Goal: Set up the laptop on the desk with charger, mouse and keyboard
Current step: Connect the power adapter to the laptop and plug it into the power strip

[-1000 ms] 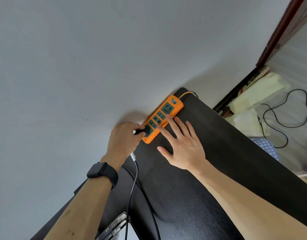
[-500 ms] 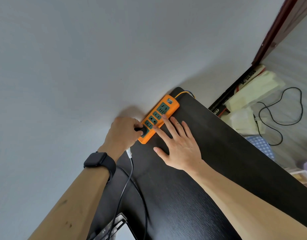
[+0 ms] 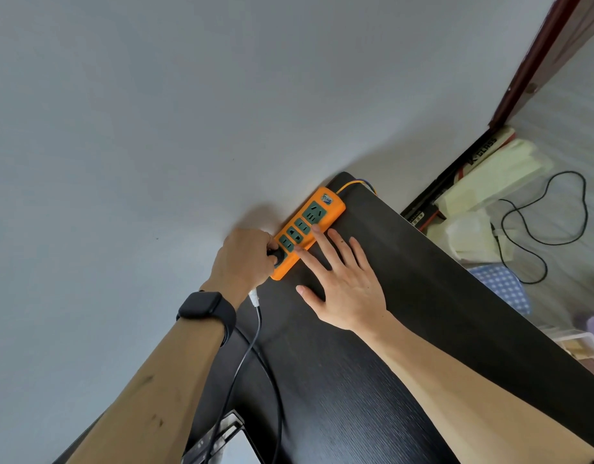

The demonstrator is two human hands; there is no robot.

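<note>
The long black box [image 3: 479, 152] at the right carries white letters that read "K-GLASS". The orange power strip [image 3: 300, 226] has a small blue sticker [image 3: 326, 199] at its far end, but its print is too small to read

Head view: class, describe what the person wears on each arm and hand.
Left wrist: a black smartwatch, rounded-rectangle face, black band. A thin ring sits on one finger of the left hand. The right hand and its wrist wear nothing. Both forearms are bare; no sleeves show.
</note>
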